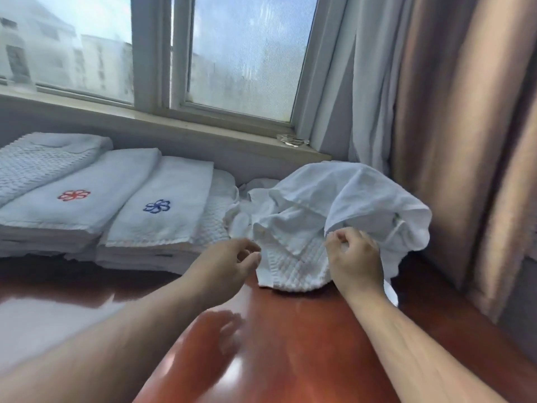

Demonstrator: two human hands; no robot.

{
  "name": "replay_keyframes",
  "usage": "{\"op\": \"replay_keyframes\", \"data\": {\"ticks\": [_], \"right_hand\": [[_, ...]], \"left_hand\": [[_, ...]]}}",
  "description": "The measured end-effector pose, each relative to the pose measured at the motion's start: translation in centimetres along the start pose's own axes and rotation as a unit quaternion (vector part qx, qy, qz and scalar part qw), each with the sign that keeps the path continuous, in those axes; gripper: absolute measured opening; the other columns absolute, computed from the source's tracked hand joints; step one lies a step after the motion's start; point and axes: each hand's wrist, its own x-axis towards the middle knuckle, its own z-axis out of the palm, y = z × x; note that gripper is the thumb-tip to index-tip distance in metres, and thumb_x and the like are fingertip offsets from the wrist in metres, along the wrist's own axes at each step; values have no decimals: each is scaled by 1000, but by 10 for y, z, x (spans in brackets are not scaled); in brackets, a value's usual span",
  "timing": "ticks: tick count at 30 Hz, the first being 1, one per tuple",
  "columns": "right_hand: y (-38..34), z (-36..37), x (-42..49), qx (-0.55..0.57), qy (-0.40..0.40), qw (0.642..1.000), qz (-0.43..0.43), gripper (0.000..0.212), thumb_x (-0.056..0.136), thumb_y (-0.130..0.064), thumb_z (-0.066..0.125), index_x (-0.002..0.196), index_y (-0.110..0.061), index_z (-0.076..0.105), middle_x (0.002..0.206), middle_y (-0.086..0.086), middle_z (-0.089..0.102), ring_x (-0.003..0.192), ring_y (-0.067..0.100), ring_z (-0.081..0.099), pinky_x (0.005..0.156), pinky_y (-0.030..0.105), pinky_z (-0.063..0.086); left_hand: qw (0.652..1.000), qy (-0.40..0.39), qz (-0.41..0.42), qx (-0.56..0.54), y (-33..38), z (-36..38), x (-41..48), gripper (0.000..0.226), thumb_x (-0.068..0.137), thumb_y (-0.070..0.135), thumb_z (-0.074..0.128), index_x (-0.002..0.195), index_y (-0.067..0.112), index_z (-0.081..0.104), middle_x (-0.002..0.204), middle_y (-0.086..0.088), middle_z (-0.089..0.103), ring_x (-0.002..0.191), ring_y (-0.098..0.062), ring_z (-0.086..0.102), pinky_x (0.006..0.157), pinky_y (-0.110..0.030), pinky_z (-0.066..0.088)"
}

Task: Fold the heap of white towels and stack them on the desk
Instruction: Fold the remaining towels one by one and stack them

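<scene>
A heap of crumpled white towels (334, 205) lies on the glossy red-brown desk (290, 344) at the right, below the window. My right hand (356, 257) is closed on a fold of smooth white towel at the heap's front right. My left hand (229, 263) reaches the left edge of a waffle-textured towel (293, 271) at the heap's front, fingers curled but apart, thumb touching the cloth. Folded towels stand stacked at the left: one with a blue flower (162, 210), one with a red flower (72, 205), and a waffle stack (37, 161) behind.
A window sill (174, 123) runs behind the desk. A white sheer curtain (369, 97) and a brown curtain (465, 126) hang at the right, close to the heap. Bare desk surface stretches in front of the towels.
</scene>
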Motion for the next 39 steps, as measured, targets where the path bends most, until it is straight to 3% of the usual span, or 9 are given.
{"op": "replay_keyframes", "data": {"ticks": [4, 9, 12, 17, 24, 27, 30, 33, 39], "right_hand": [[22, 2, 38, -124, 121, 983, -57, 38, 89, -34, 71, 122, -16, 66, 129, 19, 54, 124, 38, 45, 102, 48, 36], [58, 5, 107, -262, -58, 963, -10, 86, 82, -78, 54, 154, -38, 29, 164, 14, 16, 150, 33, 18, 118, 52, 22], [79, 35, 119, -286, -100, 952, -40, 68, 89, -68, 51, 149, -38, 43, 161, 9, 28, 143, 32, 31, 115, 49, 30], [105, 84, 122, -249, 89, 963, -62, 27, 95, -36, 65, 109, -16, 76, 145, 17, 54, 118, 43, 56, 100, 49, 42], [93, 92, 93, -165, 239, 953, -91, 29, 100, -30, 61, 92, -7, 76, 132, 10, 66, 123, 36, 60, 103, 52, 33], [63, 85, 70, -147, 275, 934, -176, 27, 102, -27, 54, 88, -10, 71, 100, 2, 76, 101, 27, 70, 92, 46, 35], [29, 77, 39, 93, 74, 988, -98, 29, 103, -32, 47, 86, -16, 63, 77, -6, 67, 75, 19, 65, 73, 31, 48], [-3, 82, 14, 104, -286, 951, -52, 33, 105, -37, 48, 89, -14, 66, 79, -7, 68, 76, 9, 62, 74, 33, 51], [-40, 67, -22, 214, -561, 797, -71, 36, 93, -43, 54, 88, -10, 67, 79, 5, 64, 75, 15, 57, 79, 47, 51]], "left_hand": [[997, -4, 68, 37, 4, 35, 30, 37, 91, 58, 56, 126, 45, 60, 123, 16, 56, 118, -6, 45, 105, -33, 40], [984, -43, 60, 165, -1, 83, 82, 97, 72, 92, 38, 155, 49, 10, 167, 4, 1, 152, -18, -7, 123, -42, 5], [983, -41, 37, 173, -22, 106, 111, 102, 71, 93, 38, 154, 51, -6, 167, 7, -18, 152, -16, -20, 123, -41, -5], [989, -3, 48, 138, -43, 119, 147, 100, 66, 97, 30, 150, 57, -5, 167, 14, -12, 152, -10, -14, 120, -38, -5], [991, 19, 56, 120, -46, 119, 151, 97, 68, 97, 30, 152, 55, 8, 168, 10, 0, 154, -15, -5, 121, -43, 0], [992, -3, 45, 119, -40, 112, 150, 82, 79, 85, 39, 152, 53, 20, 167, 12, 5, 154, -14, -2, 122, -40, 0], [979, -6, 38, -198, -32, 90, 136, 32, 103, 49, 42, 131, 47, 56, 145, 29, 47, 144, -5, 33, 117, -18, 17], [796, -93, -93, -591, -37, 56, 96, 62, 99, 61, 37, 136, 16, 58, 131, -9, 66, 125, -26, 61, 104, -42, 48], [729, -242, -169, -617, -56, 2, 20, 67, 97, 57, 45, 146, 12, 50, 147, -21, 50, 135, -42, 48, 110, -54, 40]]}}
